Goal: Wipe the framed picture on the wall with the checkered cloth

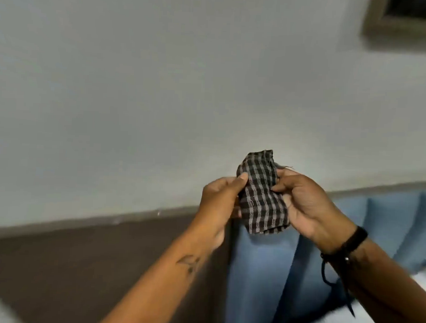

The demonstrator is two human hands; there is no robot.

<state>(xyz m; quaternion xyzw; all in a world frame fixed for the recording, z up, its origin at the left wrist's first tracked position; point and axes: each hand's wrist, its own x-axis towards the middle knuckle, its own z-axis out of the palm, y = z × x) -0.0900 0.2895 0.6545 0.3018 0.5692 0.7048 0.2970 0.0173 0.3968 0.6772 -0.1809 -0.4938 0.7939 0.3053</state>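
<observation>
**Cloth held in both hands below the frame**

Pale grey wall (161, 86) fills the background, and against it the checkered cloth (263, 195) is held up in front of the person. The cloth is folded into a narrow, crumpled bundle, dark with light stripes crossing it. It is pinched along its left edge by the left hand (217, 200), whose thumb is pressed onto the fabric while the other fingers are curled behind it. Its right side is pinched by the right hand (307, 204), thumb and fingertips closed on the fabric near the middle, with the lower end of the cloth hanging free below both grips. A dark band (352, 240) is worn on the right wrist, and a dark cord is seen dangling from it. A small dark tattoo (189, 263) is seen on the left forearm.

Behind and below the hands, blue curtain folds (258, 273) are seen beside a brown panel (80, 265) topped by a grey ledge. The framed picture (408, 16) is found at the upper right corner, only partly in view and blurred, well apart from the cloth and both hands
</observation>
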